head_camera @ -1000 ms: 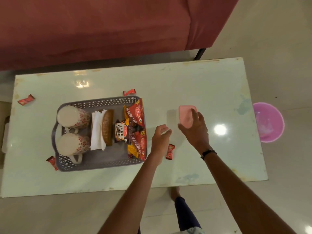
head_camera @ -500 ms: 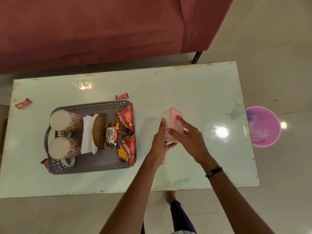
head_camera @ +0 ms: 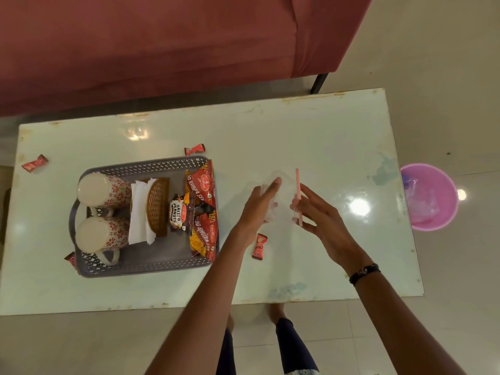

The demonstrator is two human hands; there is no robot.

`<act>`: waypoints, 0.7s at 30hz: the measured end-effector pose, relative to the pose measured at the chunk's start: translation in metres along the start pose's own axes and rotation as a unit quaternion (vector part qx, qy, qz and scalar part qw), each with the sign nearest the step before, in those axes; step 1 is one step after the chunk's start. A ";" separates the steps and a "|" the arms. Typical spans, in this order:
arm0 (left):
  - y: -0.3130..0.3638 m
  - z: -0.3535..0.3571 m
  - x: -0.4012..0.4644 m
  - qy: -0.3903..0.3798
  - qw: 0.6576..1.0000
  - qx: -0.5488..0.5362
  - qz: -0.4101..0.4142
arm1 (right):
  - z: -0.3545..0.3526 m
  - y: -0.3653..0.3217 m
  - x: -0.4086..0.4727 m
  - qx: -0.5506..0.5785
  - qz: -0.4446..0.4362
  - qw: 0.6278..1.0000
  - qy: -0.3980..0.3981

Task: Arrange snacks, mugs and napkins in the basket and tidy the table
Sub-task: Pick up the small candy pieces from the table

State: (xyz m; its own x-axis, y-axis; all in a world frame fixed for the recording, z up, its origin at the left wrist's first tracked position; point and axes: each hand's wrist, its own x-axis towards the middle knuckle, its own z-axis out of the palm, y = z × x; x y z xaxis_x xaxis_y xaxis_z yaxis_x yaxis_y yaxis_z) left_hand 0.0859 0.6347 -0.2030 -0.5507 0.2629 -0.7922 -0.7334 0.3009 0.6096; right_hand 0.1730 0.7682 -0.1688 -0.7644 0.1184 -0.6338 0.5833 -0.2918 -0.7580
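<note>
Now clear box (head_camera: 273,196) open, pink lid (head_camera: 298,197) edge-on.

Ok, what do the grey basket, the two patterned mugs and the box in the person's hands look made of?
Grey perforated basket: moulded plastic, matte, with regular cut-out holes. Two red-flowered white mugs: probably glazed ceramic, smooth with printed motifs. Small clear box with flat pink lid: thin plastic, the table visible through it.
</note>
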 end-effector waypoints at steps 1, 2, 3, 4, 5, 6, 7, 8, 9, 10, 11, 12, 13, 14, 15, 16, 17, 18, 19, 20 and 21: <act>0.000 0.002 0.002 0.004 1.000 0.000 -0.008 | -0.002 0.000 0.002 0.000 0.000 1.000 -0.001; -0.002 0.003 0.005 0.012 1.000 -0.014 -0.015 | -0.004 0.001 0.004 0.009 -0.001 1.000 -0.002; -0.004 0.005 0.008 0.022 0.999 -0.041 -0.023 | -0.008 0.003 0.007 0.030 0.000 1.000 0.001; -0.004 0.007 0.010 0.033 0.996 -0.075 -0.030 | -0.013 0.005 0.010 0.066 0.003 0.998 0.009; -0.003 0.010 0.013 0.043 0.993 -0.105 -0.039 | -0.018 0.007 0.013 0.113 0.012 0.993 0.022; -0.003 0.012 0.016 0.050 0.989 -0.129 -0.050 | -0.024 0.010 0.015 0.168 0.026 0.985 0.038; -0.002 0.015 0.019 0.058 0.986 -0.144 -0.060 | -0.030 0.014 0.018 0.219 0.041 0.973 0.056; -0.001 0.018 0.022 0.062 0.984 -0.153 -0.066 | -0.035 0.018 0.019 0.259 0.054 0.962 0.075; 0.001 0.021 0.025 0.064 0.984 -0.152 -0.068 | -0.041 0.022 0.020 0.283 0.064 0.953 0.091; 0.002 0.025 0.029 0.065 0.985 -0.146 -0.067 | -0.047 0.026 0.022 0.293 0.072 0.948 0.103; 0.002 0.027 0.032 0.066 0.987 -0.131 -0.069 | -0.052 0.029 0.023 0.296 0.079 0.946 0.111; 0.002 0.030 0.036 0.068 0.989 -0.111 -0.071 | -0.056 0.033 0.025 0.295 0.081 0.945 0.117; 0.003 0.032 0.039 0.072 0.991 -0.086 -0.072 | -0.060 0.035 0.027 0.297 0.081 0.944 0.122; 0.004 0.033 0.040 0.077 0.993 -0.061 -0.072 | -0.063 0.036 0.028 0.299 0.078 0.942 0.127; 0.004 0.034 0.042 0.081 0.994 -0.034 -0.072 | -0.065 0.036 0.031 0.302 0.074 0.941 0.131; 0.004 0.034 0.045 0.082 0.994 -0.009 -0.070 | -0.067 0.035 0.034 0.305 0.068 0.940 0.137; 0.004 0.034 0.046 0.083 0.994 0.014 -0.066 | -0.068 0.034 0.036 0.309 0.063 0.938 0.144; 0.004 0.033 0.048 0.086 0.994 0.033 -0.060 | -0.069 0.034 0.039 0.312 0.059 0.936 0.153; 0.004 0.033 0.050 0.092 0.993 0.050 -0.052 | -0.070 0.033 0.040 0.316 0.055 0.934 0.161; 0.004 0.032 0.051 0.101 0.992 0.063 -0.047 | -0.071 0.034 0.041 0.314 0.052 0.933 0.168; 0.006 0.032 0.051 0.107 0.991 0.069 -0.044 | -0.071 0.035 0.042 0.307 0.049 0.935 0.173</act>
State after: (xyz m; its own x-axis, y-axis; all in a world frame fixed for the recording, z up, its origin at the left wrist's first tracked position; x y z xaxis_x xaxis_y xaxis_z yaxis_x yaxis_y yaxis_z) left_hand 0.0665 0.6787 -0.2387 -0.5703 0.0347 -0.8207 -0.7287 0.4398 0.5249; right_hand 0.1810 0.8299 -0.2331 -0.5197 0.3316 -0.7874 0.2963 -0.7945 -0.5301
